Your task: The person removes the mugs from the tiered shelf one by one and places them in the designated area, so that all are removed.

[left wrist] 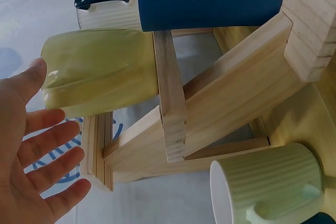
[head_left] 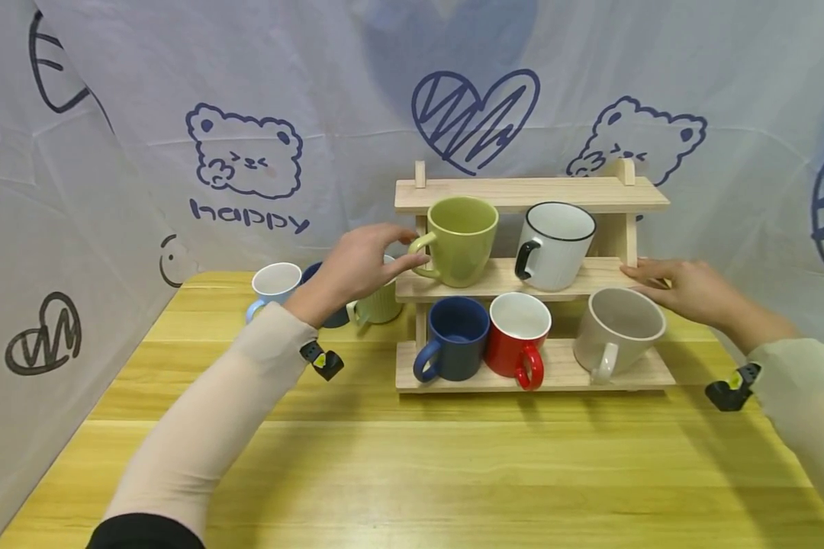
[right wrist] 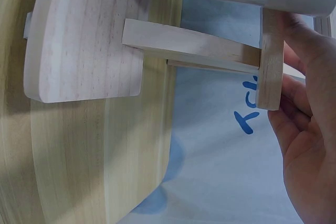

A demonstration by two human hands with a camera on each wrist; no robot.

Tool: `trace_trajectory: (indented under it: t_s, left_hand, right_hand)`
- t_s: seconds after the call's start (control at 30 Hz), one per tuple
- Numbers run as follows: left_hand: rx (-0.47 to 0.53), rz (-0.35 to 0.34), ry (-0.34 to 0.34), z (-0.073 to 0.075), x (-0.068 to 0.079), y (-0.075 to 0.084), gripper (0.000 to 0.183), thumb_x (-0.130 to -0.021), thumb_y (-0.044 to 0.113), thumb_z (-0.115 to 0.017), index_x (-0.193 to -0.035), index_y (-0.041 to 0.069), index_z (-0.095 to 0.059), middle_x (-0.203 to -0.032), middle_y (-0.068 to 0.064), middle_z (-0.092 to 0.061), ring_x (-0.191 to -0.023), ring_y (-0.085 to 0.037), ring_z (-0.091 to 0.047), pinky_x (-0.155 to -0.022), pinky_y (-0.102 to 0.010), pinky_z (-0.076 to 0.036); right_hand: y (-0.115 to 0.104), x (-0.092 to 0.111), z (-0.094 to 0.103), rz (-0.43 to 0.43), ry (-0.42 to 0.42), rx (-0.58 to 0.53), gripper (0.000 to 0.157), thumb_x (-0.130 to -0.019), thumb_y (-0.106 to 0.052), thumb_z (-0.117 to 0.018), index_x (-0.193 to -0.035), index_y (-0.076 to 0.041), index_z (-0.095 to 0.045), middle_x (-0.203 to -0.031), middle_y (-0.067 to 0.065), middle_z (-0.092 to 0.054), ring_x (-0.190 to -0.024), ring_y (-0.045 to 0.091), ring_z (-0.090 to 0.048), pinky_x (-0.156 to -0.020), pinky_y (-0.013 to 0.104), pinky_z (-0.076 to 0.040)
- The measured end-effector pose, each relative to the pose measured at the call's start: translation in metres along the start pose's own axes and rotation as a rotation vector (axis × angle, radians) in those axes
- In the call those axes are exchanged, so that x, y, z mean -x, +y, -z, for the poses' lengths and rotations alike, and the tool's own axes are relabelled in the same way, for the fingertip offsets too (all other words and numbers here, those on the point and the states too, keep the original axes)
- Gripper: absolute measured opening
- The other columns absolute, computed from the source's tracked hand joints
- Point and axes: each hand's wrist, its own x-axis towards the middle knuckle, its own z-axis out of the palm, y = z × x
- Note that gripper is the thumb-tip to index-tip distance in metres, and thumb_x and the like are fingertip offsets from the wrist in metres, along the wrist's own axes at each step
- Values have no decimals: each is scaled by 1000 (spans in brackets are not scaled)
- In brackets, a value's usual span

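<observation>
On the middle board of a wooden tiered rack [head_left: 532,393] stands a yellow-green mug [head_left: 463,244], its handle pointing left. My left hand [head_left: 360,263] is beside that handle, thumb and fingertips close to it. The left wrist view shows the left hand [left wrist: 39,145] with fingers spread, thumb tip right at the yellow-green mug [left wrist: 100,72]. At the rack's other side, my right hand [head_left: 690,290] grips the right end of the middle board. In the right wrist view, the right hand [right wrist: 315,93] has its thumb and fingers around the board end [right wrist: 270,61].
A white mug with black handle [head_left: 559,244] shares the middle board. Below stand a navy mug [head_left: 458,335], a red mug [head_left: 518,335] and a beige mug [head_left: 618,332]. Left of the rack, a light-blue mug [head_left: 277,282] and a pale-green mug [head_left: 378,305] stand on the wooden table [head_left: 412,473].
</observation>
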Motion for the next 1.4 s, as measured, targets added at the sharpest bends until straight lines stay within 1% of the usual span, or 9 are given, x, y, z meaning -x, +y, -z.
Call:
trace_trajectory:
  t_s: [0.13,0.33,0.5,0.67,0.83,0.93,1.0,1.17,1.4]
  left_hand:
    - [-4,-28,6,-2,-5,2,52,-95,52,-58,-129,13,-63,-120,-3,-66,-113,-22,-60,-101,-39,-45]
    - [4,-15,-27,-3,-11,3,47,-97,49,-55,-128,15,-63,-123,-3,-66,-114,-22,-60,-100,-40,-46]
    - [10,-54,-46,-3,-13,0,40,-100,44,-53,-126,15,-63,-120,-5,-68,-111,-24,-62,-97,-42,-47]
    - [63,-43,-66,-1,-13,-1,36,-102,38,-51,-125,13,-63,-110,-7,-69,-105,-26,-64,-93,-42,-50]
    - [130,-16,-96,-1,-13,-1,32,-103,37,-50,-121,14,-64,-93,-4,-66,-97,-23,-64,-86,-40,-51]
    - [147,-18,-106,-1,-14,-1,32,-103,37,-50,-119,14,-64,-90,-3,-63,-91,-22,-61,-82,-40,-49]
    - [167,-16,-118,-1,-16,-1,31,-103,36,-49,-118,13,-64,-93,-3,-65,-90,-21,-60,-82,-40,-48]
    - [250,0,-155,-1,-19,-4,31,-104,31,-50,-119,10,-66,-107,-2,-70,-100,-19,-63,-89,-39,-49]
    - [331,15,-170,1,-17,-1,29,-105,25,-49,-117,5,-66,-107,-8,-70,-97,-21,-64,-86,-37,-52]
  right_hand:
    - [0,0,0,4,3,3,44,-97,-32,-62,-134,-8,-59,-138,25,-49,-119,54,-47,-98,69,-35]
    - [2,1,0,17,12,-3,44,-97,-30,-63,-134,-7,-59,-138,26,-49,-119,54,-47,-97,69,-36]
    - [2,0,0,17,10,1,44,-97,-30,-63,-134,-7,-59,-138,25,-49,-119,53,-48,-96,69,-36]
    - [2,-1,0,12,1,4,45,-97,-31,-63,-135,-7,-58,-138,25,-49,-119,53,-48,-96,69,-37]
    - [2,-1,1,2,-10,2,45,-97,-32,-62,-135,-7,-58,-139,25,-48,-121,53,-46,-97,69,-35]
    - [1,-1,1,-5,-12,-3,45,-98,-32,-62,-135,-7,-58,-139,25,-48,-122,53,-45,-98,69,-35]
    - [1,0,0,-9,-14,-3,46,-98,-33,-62,-135,-7,-57,-139,25,-48,-123,53,-45,-98,69,-34]
    - [2,0,0,9,3,13,44,-97,-31,-63,-134,-6,-59,-137,25,-50,-121,53,-47,-97,68,-36]
    - [1,0,0,20,14,22,44,-97,-31,-63,-133,-6,-59,-136,25,-51,-119,54,-48,-95,68,-38]
